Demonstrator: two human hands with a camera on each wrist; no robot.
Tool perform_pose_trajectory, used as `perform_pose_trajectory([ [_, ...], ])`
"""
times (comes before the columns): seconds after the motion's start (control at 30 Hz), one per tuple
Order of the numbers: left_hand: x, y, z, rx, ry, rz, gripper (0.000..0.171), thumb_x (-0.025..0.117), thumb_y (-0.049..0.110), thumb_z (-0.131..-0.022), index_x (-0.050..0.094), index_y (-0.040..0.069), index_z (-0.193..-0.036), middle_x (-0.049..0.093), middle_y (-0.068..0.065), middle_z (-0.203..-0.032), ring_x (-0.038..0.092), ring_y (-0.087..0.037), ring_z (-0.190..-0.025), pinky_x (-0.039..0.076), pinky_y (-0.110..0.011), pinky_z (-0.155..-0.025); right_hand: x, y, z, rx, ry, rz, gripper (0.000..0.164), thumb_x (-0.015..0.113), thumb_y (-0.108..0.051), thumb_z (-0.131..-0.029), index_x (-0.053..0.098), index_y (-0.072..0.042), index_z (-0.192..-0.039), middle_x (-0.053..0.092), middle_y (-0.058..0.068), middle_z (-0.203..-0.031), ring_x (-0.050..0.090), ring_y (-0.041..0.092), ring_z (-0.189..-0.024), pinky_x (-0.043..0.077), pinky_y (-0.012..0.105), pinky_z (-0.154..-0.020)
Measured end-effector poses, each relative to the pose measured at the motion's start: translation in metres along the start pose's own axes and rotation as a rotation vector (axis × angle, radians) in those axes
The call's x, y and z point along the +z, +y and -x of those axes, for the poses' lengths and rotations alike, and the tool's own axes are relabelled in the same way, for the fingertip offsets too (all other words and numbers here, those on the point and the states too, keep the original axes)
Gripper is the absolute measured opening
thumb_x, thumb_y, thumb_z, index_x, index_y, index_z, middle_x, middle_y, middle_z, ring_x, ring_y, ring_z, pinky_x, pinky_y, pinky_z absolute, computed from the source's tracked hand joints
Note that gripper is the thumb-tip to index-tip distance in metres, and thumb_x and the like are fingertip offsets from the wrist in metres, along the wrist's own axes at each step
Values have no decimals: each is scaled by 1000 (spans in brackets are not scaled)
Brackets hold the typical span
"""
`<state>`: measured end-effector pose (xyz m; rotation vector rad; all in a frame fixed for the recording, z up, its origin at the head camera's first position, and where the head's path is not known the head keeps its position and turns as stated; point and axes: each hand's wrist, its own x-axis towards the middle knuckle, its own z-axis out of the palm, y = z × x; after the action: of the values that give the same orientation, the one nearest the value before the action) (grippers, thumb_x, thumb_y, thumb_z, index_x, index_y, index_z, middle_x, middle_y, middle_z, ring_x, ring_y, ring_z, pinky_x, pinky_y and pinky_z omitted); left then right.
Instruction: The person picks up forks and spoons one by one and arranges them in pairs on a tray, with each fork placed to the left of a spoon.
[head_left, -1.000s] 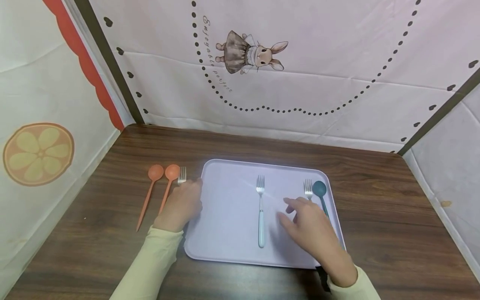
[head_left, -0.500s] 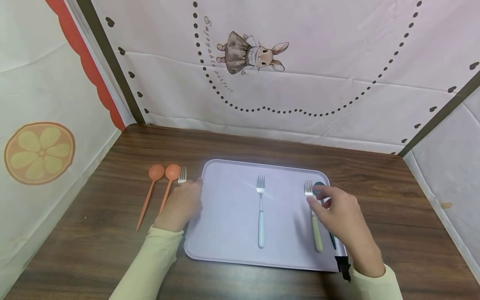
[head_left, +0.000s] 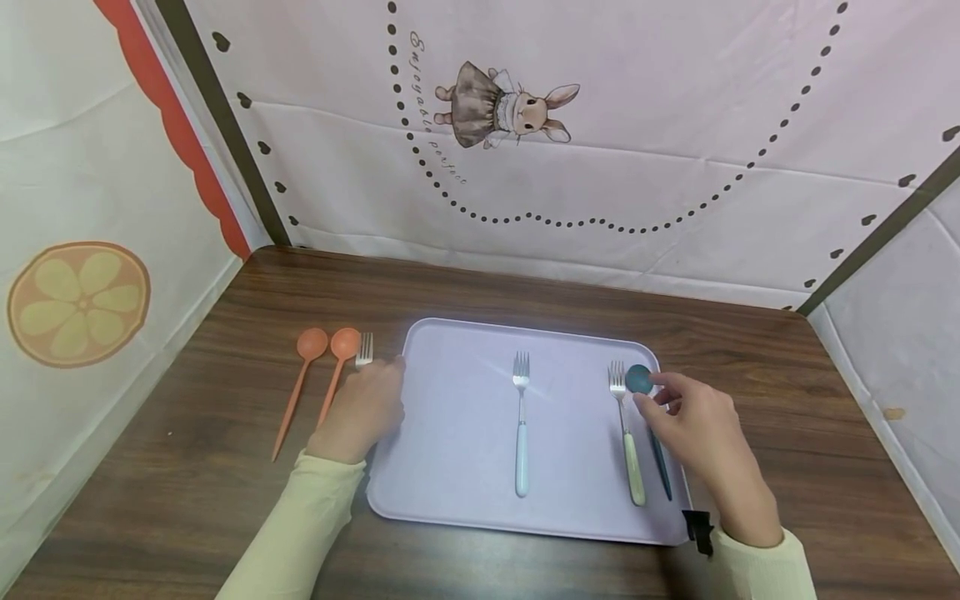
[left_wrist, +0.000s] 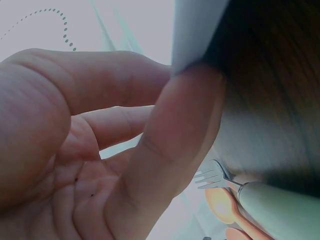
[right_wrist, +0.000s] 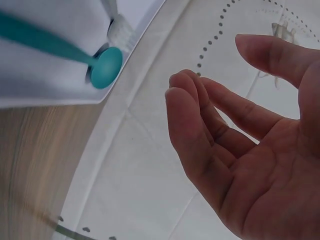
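Note:
A pale lavender tray lies on the table. At its left rim, my left hand pinches the edge between thumb and fingers, as the left wrist view confirms. Over the tray's right side hovers my right hand, fingers loosely bent and holding nothing. Close to its fingertips is the teal spoon; a gap separates them from the spoon in the right wrist view. Left of that spoon lies a fork with a green handle. A fork with a pale blue handle rests mid-tray.
Two orange spoons lie on the wooden table left of the tray. Beside them is another fork, partly hidden by my left hand. A black strap-like piece shows by my right wrist. Printed cloth walls enclose the table.
My right hand has moved right, from above the middle-right of the tray to beside the teal spoon, uncovering the green fork handle. My left hand stays at the tray's left rim.

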<state>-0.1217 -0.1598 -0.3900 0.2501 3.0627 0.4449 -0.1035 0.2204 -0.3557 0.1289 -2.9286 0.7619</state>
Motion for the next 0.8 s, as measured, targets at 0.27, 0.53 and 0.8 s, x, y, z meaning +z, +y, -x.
perform_pose_trajectory([
  [0.27,0,0,1,4,8,-7,48,59,-10,-83,54,-16,-130,63,-26,-89,56,-31,-65,51,-46,-57,-5,16,-2,80,-59,13,43,70,-25,-93,65,8,-120,70,15,-92,67,29,-84,53,43,-66],
  [0.53,1,-1,1,9,17,-19,48,58,-9,-83,54,-16,-131,64,-27,-90,59,-33,-66,52,-48,-58,1,26,-6,179,-173,48,51,66,-24,-93,58,12,-128,66,25,-101,60,32,-83,54,45,-68],
  [0.8,1,-1,1,7,13,-28,48,60,-8,-82,54,-15,-130,64,-27,-90,61,-36,-71,53,-51,-62,4,32,-8,192,-205,58,49,66,-21,-92,58,12,-128,65,22,-96,59,29,-79,52,43,-65],
])
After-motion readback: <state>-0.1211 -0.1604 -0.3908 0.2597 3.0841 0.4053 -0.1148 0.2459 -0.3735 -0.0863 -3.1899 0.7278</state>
